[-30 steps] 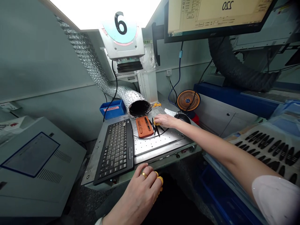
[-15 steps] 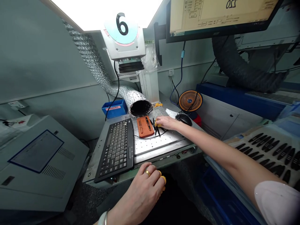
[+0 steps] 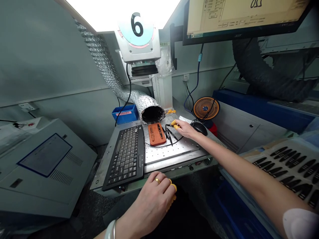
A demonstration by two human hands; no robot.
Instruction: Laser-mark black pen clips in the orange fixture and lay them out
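On the perforated metal plate [image 3: 159, 156] of our tabletop [image 3: 99, 176] sits an orange-brown block [image 3: 151, 139] with two narrow recesses, and a slim black piece [image 3: 160, 131] lies in the right one. Just right of the block we have several loose black pieces [image 3: 169, 136], some crossing one another. Our right hand [image 3: 184, 127] reaches in at their far right end, its fingers bent down and tipped with yellow covers [image 3: 175, 125]; the fingertips meet one of the pieces, though we cannot tell whether they pinch it. Our left hand [image 3: 153, 200] is held below the front edge, well apart from the block, fingers curled under and yellow covers on the ends; its palm is hidden, so we cannot tell whether it grasps anything. A keyboard [image 3: 127, 156] lies left of the block, and a mouse [image 3: 199, 127] rests near our right wrist. Behind the block gapes a foil duct [image 3: 147, 101], with a blue bin [image 3: 125, 115] beside it. To our right, more dark pieces [image 3: 300, 161] lie in rows on a pale sheet [image 3: 280, 162].
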